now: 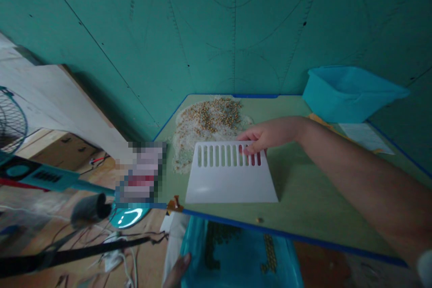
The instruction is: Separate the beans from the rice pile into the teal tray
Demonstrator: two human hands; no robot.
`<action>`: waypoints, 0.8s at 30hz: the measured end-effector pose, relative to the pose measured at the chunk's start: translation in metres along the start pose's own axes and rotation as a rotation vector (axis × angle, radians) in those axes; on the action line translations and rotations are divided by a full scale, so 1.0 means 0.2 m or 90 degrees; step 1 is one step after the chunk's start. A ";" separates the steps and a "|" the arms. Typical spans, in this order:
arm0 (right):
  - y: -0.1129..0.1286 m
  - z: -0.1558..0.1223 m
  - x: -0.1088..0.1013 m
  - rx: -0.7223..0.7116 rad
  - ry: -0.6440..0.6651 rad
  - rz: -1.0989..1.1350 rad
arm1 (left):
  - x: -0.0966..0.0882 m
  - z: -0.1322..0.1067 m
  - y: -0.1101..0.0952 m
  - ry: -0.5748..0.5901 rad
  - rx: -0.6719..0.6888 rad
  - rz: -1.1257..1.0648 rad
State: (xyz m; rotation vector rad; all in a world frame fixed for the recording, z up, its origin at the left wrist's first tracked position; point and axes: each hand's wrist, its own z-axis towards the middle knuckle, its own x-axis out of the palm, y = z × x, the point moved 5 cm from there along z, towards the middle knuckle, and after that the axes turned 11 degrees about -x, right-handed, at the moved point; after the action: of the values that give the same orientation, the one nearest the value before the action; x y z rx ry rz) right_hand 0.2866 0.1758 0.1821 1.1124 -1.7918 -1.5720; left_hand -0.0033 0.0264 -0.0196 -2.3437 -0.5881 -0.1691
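Note:
My right hand (258, 138) is closed over the top edge of a white plastic scraper (232, 184), its thumb on the slotted part. The scraper stands tilted on the green tabletop (313, 193), its wide edge toward me. Behind it lies a pile of tan beans (212, 114) mixed with small whitish grains (184, 144). A single bean (259, 220) sits near the front edge. Below that edge is a blue basin (243, 256) with several patches of beans inside. My left hand (177, 272) shows only partly, its thumb at the basin's left rim; the other fingers are hidden.
A blue tub (351, 94) stands at the back right, beside a paper sheet (366, 137). A blurred-out item (143, 173) lies at the table's left edge. A fan (13, 121), cables and a cardboard box (64, 155) are at the left. A green wall (216, 31) rises behind.

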 end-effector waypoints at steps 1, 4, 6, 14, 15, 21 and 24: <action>-0.01 0.00 0.02 0.020 0.026 -0.007 | 0.01 0.00 0.00 0.000 -0.005 0.015; -0.04 0.02 0.07 0.063 0.072 -0.001 | 0.03 0.00 0.01 -0.001 -0.018 0.050; -0.05 0.04 0.10 0.073 0.073 0.007 | 0.05 0.01 0.04 0.002 -0.025 0.073; 0.02 0.03 0.11 0.036 0.055 -0.040 | 0.11 0.05 0.23 0.054 -0.060 0.158; 0.05 0.02 0.10 0.016 0.039 -0.060 | 0.11 0.06 0.24 0.059 -0.066 0.162; 0.20 -0.05 -0.04 -0.118 -0.195 -0.184 | 0.07 0.16 0.22 0.070 -0.083 0.156; 0.25 -0.04 -0.01 -0.156 -0.270 -0.268 | 0.06 0.15 0.17 0.076 -0.080 0.144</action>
State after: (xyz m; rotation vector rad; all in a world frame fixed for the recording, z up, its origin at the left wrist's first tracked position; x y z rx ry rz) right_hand 0.2820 0.1731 0.2318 1.1485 -1.6116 -2.3563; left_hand 0.0209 0.0281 -0.0592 -2.4800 -0.2587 -0.2446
